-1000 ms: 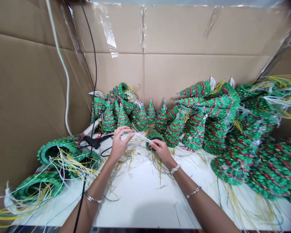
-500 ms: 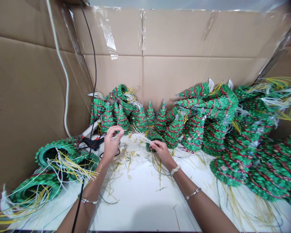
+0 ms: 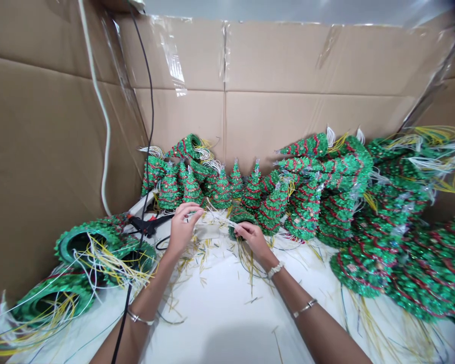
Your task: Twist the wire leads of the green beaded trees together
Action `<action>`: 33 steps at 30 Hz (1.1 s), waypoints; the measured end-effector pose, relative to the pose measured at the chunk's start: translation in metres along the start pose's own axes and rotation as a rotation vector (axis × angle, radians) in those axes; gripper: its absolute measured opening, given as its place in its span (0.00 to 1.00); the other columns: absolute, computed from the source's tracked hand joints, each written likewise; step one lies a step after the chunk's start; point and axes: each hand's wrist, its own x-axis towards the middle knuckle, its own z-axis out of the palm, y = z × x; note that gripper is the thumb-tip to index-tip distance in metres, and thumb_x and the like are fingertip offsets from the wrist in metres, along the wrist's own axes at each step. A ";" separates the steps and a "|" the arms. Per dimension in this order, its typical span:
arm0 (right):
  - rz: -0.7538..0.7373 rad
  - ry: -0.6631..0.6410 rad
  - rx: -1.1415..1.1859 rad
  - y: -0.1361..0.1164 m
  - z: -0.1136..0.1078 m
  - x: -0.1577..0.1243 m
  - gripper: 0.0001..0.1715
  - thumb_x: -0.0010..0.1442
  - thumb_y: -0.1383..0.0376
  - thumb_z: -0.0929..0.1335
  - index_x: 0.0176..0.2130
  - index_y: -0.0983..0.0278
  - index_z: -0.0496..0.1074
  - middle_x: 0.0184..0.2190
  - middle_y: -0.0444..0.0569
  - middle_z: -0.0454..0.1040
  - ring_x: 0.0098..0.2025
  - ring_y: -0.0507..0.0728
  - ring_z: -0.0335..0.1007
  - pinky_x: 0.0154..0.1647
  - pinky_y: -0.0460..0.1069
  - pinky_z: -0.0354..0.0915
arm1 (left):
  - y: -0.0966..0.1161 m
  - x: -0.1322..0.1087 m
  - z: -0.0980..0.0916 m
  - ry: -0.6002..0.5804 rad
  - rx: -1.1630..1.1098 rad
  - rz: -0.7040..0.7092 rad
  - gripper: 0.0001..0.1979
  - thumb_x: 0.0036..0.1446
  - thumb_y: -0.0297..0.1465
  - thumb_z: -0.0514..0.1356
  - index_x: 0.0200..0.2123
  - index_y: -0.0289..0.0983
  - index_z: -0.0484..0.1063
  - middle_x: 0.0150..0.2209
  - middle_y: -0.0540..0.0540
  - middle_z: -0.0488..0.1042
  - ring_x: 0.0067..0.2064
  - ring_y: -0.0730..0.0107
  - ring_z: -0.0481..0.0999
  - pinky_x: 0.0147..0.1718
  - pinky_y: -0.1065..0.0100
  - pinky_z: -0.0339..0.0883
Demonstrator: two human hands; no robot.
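Over the middle of the white table, my right hand (image 3: 251,236) pinches a bundle of thin white wires (image 3: 220,219) between thumb and fingers. The bundle points left, toward my left hand (image 3: 185,222), whose thumb and fingertips come together at the wires' free ends. How many strands the left fingers hold is too fine to see. Just behind my right hand lies a small green tinsel Christmas tree (image 3: 241,214) on its side, partly hidden by that hand. Yellow wires (image 3: 250,263) hang below it onto the table.
Small green trees (image 3: 169,187) stand along the cardboard wall (image 3: 288,60); larger ones (image 3: 364,263) pile up at right. Hollow trees (image 3: 79,242) with loose wires lie at left, near a black glue gun (image 3: 147,225). A black cable (image 3: 150,101) hangs past my left arm. Wire clippings (image 3: 202,253) litter the table.
My left hand has moved a little right, closer to the wire bundle. The bundle's fanned ends now look narrower and lie lower. My right hand keeps its grip in nearly the same place.
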 end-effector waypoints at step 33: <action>-0.035 -0.039 -0.061 -0.003 -0.002 0.000 0.16 0.57 0.55 0.71 0.28 0.64 0.77 0.28 0.47 0.74 0.32 0.54 0.68 0.36 0.48 0.64 | -0.002 -0.012 0.018 0.001 -0.124 -0.116 0.10 0.53 0.40 0.67 0.29 0.40 0.80 0.43 0.44 0.77 0.49 0.60 0.73 0.42 0.63 0.63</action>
